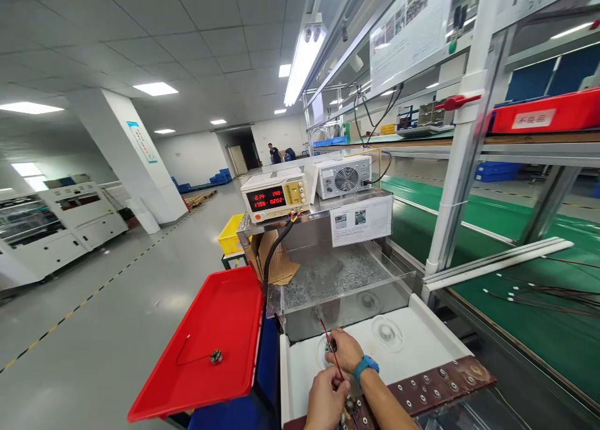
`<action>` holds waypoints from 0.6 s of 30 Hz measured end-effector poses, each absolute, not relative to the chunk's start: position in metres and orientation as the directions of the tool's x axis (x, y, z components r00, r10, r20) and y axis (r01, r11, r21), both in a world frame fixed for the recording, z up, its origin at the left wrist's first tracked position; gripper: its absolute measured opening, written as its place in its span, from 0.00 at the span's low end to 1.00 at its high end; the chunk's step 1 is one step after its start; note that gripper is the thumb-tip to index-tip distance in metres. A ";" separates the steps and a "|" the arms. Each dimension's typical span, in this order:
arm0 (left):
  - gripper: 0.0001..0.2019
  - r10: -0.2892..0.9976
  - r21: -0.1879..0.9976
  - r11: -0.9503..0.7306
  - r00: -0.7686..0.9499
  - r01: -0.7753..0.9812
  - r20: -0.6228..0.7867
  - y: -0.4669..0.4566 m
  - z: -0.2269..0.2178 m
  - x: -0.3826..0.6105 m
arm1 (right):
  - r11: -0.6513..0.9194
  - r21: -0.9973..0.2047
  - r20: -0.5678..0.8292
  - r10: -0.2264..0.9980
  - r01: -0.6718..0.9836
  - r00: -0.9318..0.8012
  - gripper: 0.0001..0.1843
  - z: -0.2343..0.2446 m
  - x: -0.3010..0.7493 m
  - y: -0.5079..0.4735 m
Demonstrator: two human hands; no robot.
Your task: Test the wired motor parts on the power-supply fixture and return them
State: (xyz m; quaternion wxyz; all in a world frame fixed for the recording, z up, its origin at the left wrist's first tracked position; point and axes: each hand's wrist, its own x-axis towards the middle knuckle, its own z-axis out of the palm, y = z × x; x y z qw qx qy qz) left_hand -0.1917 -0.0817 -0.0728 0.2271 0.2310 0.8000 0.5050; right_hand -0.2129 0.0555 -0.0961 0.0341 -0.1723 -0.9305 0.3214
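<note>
My right hand (347, 350), with a blue watch on its wrist, is closed on a small round part with a green circuit board (330, 345), largely covered by the fingers. A red wire (335, 359) runs past that part. My left hand (327, 397) pinches the wire's lower stretch, just in front of the right hand. Both hands are above the white tray (426, 333), near a brown strip with metal eyelets (424, 386). To the left, a similar round part (215, 357) with a thin wire lies in a red tray (225, 311).
A clear panel (347, 317) stands behind my hands. Beyond it, a power meter with red digits (274, 195) and a grey fan-cooled unit (345, 177) sit on a metal stand. Loose wires (539, 292) lie on the green belt (497, 230) at right, past a white post (459, 142).
</note>
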 end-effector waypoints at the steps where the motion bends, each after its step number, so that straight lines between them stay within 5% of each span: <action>1: 0.11 0.599 0.923 0.362 -0.791 0.134 -0.120 -0.082 -0.073 -0.192 | 0.730 -0.617 -0.037 0.346 0.294 -0.937 0.11 -0.094 -0.213 0.054; 8: 0.31 0.434 0.993 0.114 -0.897 -0.034 -0.081 -0.073 -0.056 -0.205 | 0.510 -0.808 0.158 0.669 0.294 -0.727 0.09 -0.056 -0.197 0.074; 13: 0.37 0.605 0.946 -0.128 -0.779 -0.298 -0.163 -0.018 0.019 -0.182 | 0.308 -0.890 0.193 0.923 0.335 -0.333 0.11 -0.018 -0.133 0.176; 18: 0.34 0.699 0.981 -0.130 -0.715 -0.143 -0.012 0.013 0.050 -0.167 | 0.041 -0.903 0.086 0.993 0.427 0.086 0.17 0.011 -0.013 0.317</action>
